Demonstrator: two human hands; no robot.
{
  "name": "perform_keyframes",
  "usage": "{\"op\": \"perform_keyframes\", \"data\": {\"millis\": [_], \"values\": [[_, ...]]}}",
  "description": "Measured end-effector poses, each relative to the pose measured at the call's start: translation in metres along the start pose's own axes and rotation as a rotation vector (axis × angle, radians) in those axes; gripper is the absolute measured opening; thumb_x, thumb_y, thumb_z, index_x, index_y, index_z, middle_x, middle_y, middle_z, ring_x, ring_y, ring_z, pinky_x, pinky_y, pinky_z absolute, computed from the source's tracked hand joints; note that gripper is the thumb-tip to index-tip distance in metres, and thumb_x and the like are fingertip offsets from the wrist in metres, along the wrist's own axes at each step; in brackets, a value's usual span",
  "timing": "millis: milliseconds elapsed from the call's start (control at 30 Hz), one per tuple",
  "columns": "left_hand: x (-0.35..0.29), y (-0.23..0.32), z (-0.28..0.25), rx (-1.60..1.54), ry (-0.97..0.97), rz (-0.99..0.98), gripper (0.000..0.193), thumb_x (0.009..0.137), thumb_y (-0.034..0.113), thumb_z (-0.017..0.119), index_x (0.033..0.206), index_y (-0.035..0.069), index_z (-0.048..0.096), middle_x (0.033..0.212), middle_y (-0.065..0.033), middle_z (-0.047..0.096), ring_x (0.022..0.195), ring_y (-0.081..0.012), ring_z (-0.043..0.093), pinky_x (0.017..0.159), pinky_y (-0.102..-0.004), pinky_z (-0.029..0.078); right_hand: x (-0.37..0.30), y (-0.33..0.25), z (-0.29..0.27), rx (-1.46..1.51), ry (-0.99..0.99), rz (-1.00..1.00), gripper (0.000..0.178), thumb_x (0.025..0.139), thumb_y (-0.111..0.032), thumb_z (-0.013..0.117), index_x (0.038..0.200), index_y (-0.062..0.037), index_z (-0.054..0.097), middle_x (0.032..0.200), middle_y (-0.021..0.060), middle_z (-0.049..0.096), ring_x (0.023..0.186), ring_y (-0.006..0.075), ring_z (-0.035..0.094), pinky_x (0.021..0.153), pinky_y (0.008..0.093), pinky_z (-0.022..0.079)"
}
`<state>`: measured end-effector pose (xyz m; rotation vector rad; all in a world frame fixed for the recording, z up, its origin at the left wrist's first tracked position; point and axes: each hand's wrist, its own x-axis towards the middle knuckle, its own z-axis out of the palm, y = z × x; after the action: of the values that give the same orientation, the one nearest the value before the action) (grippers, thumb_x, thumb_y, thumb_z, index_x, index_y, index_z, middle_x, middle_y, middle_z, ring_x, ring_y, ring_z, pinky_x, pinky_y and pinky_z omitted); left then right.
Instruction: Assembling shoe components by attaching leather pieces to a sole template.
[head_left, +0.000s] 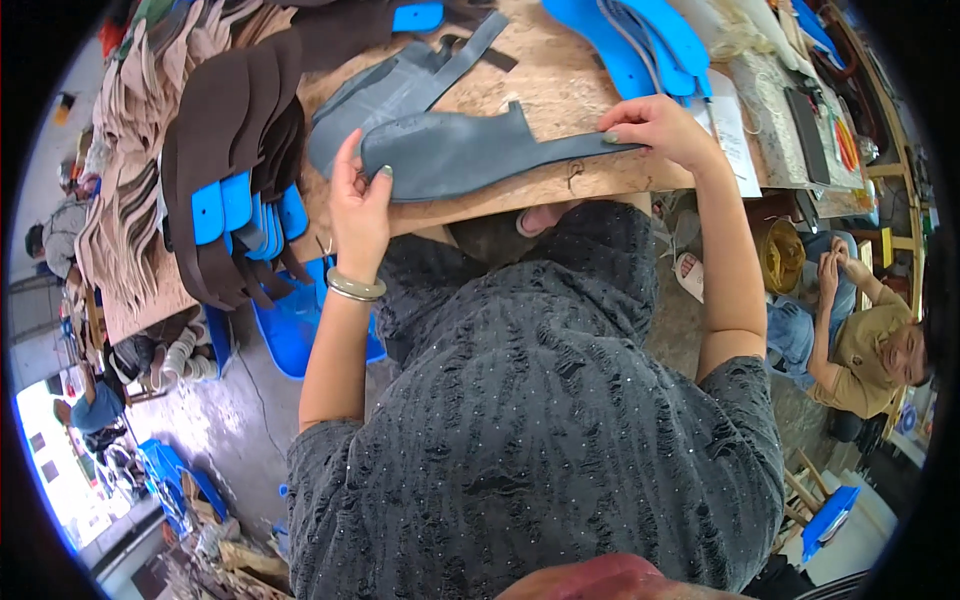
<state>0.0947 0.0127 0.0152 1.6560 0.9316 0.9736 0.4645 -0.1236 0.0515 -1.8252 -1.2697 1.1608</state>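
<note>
A flat dark grey cut piece (455, 155), wide and rounded at one end with a long narrow strap at the other, spans between my hands over the table's near edge. It looks like leather or a similar sheet. My left hand (362, 205) grips its wide end, thumb on top and fingers at the far side. Pinched between the thumb and fingers of my right hand (660, 135) is the strap's tip. Just beyond lies another grey piece (385, 90) with a strap, partly covered by the held one.
Brown cut pieces (215, 120) with blue patches pile up at the left, beside beige pieces (130, 225). Blue pieces (640, 50) lie at the far right of the wooden table (560, 85). Below it stands a blue stool (285, 325). A seated person (865, 350) is at the right.
</note>
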Motion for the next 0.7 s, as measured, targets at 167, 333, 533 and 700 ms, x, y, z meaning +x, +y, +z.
{"op": "perform_keyframes", "data": {"millis": [167,333,533,700], "values": [[-0.017,0.013,-0.008,0.557,-0.096,0.049,0.042,0.083,0.003,0.065,0.124,0.008,0.061,0.102,-0.0113,0.049,0.081,-0.022,0.053,0.077,-0.0323,0.047,0.002,-0.01,0.006,-0.427,0.109,-0.133,0.021,0.083,-0.02,0.071,0.099,-0.0056,0.072,0.079,0.0069,0.068,0.075,0.0163,0.063,0.071,0.0307,0.05],[-0.016,0.013,-0.011,0.842,0.054,0.364,0.044,0.081,0.01,0.07,0.123,0.006,0.059,0.116,-0.0139,0.055,0.105,-0.0328,0.054,0.096,-0.0417,0.041,0.024,-0.046,-0.027,-1.016,1.093,-0.584,0.037,0.085,-0.015,0.069,0.118,-0.0023,0.062,0.108,0.0123,0.067,0.105,0.0307,0.062,0.093,0.0377,0.049],[-0.019,0.001,-0.023,0.743,0.05,0.221,0.049,0.082,0.015,0.073,0.127,0.005,0.056,0.123,-0.0161,0.06,0.114,-0.0332,0.055,0.098,-0.0409,0.042,0.06,0.005,-0.07,-0.916,0.841,-0.618,0.042,0.084,-0.026,0.072,0.124,-0.0139,0.064,0.123,0.0155,0.059,0.112,0.0302,0.058,0.096,0.038,0.046],[-0.017,-0.003,-0.022,0.682,0.084,0.235,0.05,0.081,0.012,0.073,0.127,0.003,0.056,0.12,-0.016,0.062,0.112,-0.0323,0.058,0.097,-0.0401,0.045,0.068,0.014,-0.088,-0.654,0.833,-0.356,0.046,0.08,-0.029,0.075,0.122,-0.0159,0.066,0.123,0.0179,0.057,0.113,0.0317,0.057,0.098,0.0381,0.044]]}}
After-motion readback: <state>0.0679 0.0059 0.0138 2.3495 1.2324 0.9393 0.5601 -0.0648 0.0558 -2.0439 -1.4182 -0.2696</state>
